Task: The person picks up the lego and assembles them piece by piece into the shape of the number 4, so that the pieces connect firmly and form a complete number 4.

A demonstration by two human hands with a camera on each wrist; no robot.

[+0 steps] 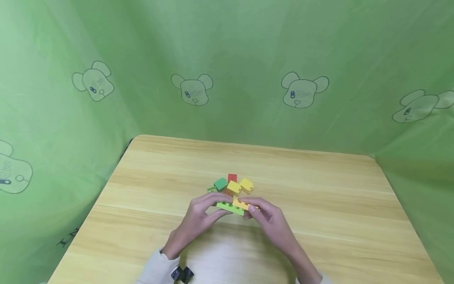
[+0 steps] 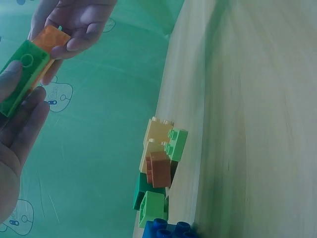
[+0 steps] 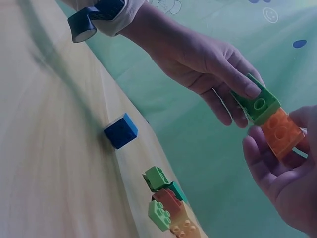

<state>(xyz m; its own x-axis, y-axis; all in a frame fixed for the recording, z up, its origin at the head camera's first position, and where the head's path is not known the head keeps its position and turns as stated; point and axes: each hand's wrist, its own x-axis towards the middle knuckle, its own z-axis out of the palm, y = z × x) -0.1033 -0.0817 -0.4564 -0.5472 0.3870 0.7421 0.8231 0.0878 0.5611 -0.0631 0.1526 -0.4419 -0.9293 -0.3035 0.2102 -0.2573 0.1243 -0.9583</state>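
Observation:
My left hand [image 1: 200, 217] pinches a long light green toy building brick [image 1: 230, 208] between thumb and fingers. An orange brick [image 1: 241, 204] is gripped by my right hand [image 1: 272, 221]. The two bricks touch and overlap at their ends; whether they are pressed fully together I cannot tell. Both wrist views show their undersides, the green brick [image 2: 25, 74] beside the orange brick [image 3: 281, 133], held up above the table. Fingers hide parts of both bricks.
Behind my hands on the wooden table [image 1: 319, 177] lie loose bricks: red [image 1: 232, 178], dark green [image 1: 220, 184], yellow [image 1: 246, 184], brownish red [image 2: 160, 169] and light green [image 3: 159, 215]. A blue brick [image 3: 121, 131] sits apart from that pile. Green cloth [image 1: 248, 47] hangs around the table.

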